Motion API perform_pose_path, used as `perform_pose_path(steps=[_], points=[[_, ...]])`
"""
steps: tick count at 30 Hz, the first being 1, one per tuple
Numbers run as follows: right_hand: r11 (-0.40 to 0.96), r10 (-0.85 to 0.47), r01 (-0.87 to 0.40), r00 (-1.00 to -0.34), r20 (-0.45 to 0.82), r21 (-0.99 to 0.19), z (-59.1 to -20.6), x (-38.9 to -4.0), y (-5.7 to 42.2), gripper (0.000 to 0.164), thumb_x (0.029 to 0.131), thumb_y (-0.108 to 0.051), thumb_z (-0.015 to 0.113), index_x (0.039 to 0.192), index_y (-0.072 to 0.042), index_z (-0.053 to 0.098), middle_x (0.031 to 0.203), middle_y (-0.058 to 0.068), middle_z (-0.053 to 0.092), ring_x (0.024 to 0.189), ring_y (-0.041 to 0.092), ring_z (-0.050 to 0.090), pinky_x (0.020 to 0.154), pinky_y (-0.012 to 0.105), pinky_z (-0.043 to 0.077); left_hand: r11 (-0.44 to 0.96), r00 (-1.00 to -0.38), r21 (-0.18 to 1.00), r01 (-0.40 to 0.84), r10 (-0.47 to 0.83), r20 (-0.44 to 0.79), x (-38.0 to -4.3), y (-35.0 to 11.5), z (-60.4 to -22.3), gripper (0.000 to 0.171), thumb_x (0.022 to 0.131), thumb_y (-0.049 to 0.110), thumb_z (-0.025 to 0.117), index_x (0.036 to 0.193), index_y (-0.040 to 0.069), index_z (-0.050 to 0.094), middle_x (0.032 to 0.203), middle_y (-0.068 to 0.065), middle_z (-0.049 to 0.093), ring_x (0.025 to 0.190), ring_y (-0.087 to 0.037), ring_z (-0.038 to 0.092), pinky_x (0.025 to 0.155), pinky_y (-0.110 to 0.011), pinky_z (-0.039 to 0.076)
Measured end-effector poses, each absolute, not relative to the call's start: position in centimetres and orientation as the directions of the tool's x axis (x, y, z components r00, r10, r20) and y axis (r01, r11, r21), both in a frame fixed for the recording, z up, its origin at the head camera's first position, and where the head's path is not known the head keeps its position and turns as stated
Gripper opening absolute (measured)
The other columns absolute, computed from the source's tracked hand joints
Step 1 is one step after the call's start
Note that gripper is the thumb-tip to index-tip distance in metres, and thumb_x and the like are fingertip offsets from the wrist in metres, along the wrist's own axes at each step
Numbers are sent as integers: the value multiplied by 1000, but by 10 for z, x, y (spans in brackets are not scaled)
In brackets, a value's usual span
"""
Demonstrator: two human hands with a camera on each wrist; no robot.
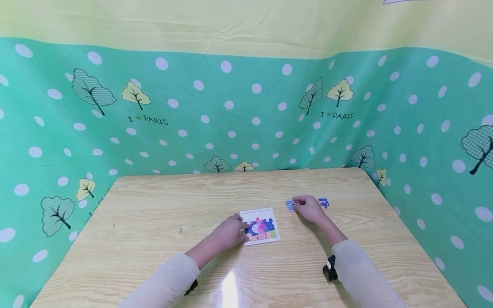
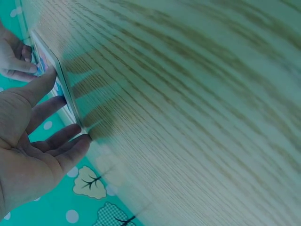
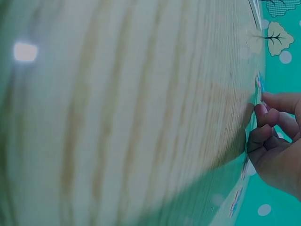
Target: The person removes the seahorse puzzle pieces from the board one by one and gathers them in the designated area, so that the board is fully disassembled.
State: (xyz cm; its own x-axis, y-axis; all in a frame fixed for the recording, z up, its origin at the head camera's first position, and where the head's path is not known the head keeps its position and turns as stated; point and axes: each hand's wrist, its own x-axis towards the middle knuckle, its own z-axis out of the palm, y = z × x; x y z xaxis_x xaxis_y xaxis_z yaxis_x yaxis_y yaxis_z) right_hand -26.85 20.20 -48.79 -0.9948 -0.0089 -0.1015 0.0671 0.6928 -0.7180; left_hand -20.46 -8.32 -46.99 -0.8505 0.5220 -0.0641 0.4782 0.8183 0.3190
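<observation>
Puzzle tray, partly filled, lies on desk, lower middle of head view; left hand, fingers loosely extended, touches tray's left side; right hand, right of centre, pinches loose piece; second piece just beyond, rightward.

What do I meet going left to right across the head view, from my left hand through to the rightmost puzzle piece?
Left hand → white puzzle tray → puzzle piece at the right fingertips → right hand → rightmost puzzle piece.
</observation>
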Motion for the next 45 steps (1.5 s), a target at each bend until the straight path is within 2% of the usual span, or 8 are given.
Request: perform_pose_path(steps=[8, 20, 37, 45], points=[[672, -27, 77, -992, -127, -737, -489, -267, 202, 47, 84, -19, 69, 124, 1, 57, 92, 7, 59, 83, 18, 52, 69, 26, 44, 816, -848, 317, 483, 526, -60, -205, -83, -470, 40, 83, 29, 70, 114, 5, 67, 116, -20, 59, 105, -30, 59, 95, -38, 47], [732, -54, 34, -993, -108, -681, -486, -267, 199, 44, 84, -15, 67, 123, 2, 58, 95, 9, 60, 86, 19, 53, 75, 32, 48, 817, -852, 329, 473, 519, -66, -205, -84, -469, 40, 83, 28, 70, 115, 5, 67, 117, -20, 58, 106, -30, 58, 96, -39, 47], [736, -74, 28, -990, -121, -676, -485, -268, 203, 44, 82, -13, 68, 122, 2, 59, 97, 9, 62, 89, 20, 55, 79, 34, 49, 823, -854, 324, 467, 514, -75, -205, -83, -469, 41, 83, 30, 69, 116, 6, 66, 119, -20, 58, 108, -31, 58, 96, -39, 46], [717, -58, 50, -990, -131, -696, -485, -268, 207, 43, 82, -16, 69, 122, -2, 60, 96, 9, 58, 83, 19, 52, 67, 27, 46, 822, -853, 330, 464, 515, -85, -205, -83, -467, 41, 83, 29, 69, 116, 5, 66, 120, -20, 57, 109, -32, 57, 98, -39, 46]])
